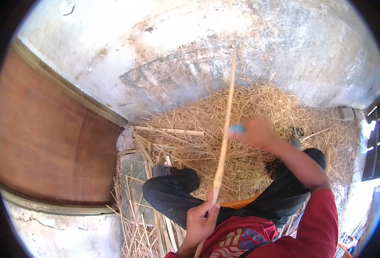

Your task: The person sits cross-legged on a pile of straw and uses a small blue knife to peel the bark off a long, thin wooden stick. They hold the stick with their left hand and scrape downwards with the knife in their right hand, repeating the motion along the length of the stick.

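A long pale bamboo strip [225, 148] slants up from my lap toward the wall. My left hand [202, 219] is closed round its lower part, with the thumb lying along it. The strip's lower end passes below that hand, beside my body. My right hand [259, 133], smeared by motion, is closed on a small blue-handled tool [237, 128] against or just beside the strip's middle. Any blade on the tool is too blurred to make out.
A heap of straw-coloured shavings [259, 103] covers the floor between my legs and the stained wall [190, 51]. Several cut strips [168, 130] lie at the left, near a brown door [56, 137]. A grey block [347, 113] sits at the far right.
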`<state>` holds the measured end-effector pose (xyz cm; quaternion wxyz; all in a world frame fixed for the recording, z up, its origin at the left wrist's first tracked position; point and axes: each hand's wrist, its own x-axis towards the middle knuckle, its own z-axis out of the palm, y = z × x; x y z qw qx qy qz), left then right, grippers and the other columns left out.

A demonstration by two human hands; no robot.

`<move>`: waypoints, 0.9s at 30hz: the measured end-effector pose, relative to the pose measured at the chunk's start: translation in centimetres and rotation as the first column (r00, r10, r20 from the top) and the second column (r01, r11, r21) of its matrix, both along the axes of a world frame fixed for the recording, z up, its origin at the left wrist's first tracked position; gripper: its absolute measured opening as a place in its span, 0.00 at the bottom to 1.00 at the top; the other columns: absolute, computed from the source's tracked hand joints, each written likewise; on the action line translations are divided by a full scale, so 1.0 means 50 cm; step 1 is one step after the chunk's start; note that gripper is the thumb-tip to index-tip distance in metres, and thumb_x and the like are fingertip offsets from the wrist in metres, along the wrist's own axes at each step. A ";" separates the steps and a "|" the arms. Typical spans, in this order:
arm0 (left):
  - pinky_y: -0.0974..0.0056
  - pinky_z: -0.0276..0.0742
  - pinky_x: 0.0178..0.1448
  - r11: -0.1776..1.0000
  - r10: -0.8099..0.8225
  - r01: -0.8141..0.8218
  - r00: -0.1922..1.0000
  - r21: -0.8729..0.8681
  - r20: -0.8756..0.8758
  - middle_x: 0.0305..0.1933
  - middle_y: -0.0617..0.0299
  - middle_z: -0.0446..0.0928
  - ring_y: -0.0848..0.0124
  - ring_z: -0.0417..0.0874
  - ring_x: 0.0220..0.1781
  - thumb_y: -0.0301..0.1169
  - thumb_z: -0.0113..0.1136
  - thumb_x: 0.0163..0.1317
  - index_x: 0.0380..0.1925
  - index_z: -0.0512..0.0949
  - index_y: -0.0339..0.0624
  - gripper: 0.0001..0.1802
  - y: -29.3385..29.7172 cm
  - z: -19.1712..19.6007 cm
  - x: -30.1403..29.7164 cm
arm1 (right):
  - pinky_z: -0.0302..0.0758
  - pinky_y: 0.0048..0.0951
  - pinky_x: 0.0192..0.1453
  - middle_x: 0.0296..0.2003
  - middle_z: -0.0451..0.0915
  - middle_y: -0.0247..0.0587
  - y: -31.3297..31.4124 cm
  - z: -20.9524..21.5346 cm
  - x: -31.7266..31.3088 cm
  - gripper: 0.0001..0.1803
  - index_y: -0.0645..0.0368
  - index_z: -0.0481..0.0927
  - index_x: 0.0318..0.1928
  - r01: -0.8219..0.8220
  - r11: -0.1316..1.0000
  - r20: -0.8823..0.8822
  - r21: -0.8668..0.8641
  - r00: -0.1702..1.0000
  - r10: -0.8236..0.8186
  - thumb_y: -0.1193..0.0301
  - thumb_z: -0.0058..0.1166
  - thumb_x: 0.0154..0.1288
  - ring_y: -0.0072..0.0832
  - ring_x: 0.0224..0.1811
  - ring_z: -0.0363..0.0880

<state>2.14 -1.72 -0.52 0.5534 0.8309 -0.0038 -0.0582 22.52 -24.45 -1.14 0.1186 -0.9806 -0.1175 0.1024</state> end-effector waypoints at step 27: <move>0.75 0.67 0.26 0.961 -0.011 -0.005 0.998 0.275 0.057 0.18 0.62 0.72 0.84 0.70 0.21 0.23 0.60 0.58 0.53 0.75 0.33 0.21 0.005 0.030 -0.002 | 0.76 0.46 0.31 0.18 0.78 0.50 -0.008 -0.025 -0.018 0.47 0.57 0.83 0.25 -0.054 0.991 0.029 0.121 0.998 0.051 0.23 0.32 0.52 0.44 0.26 0.82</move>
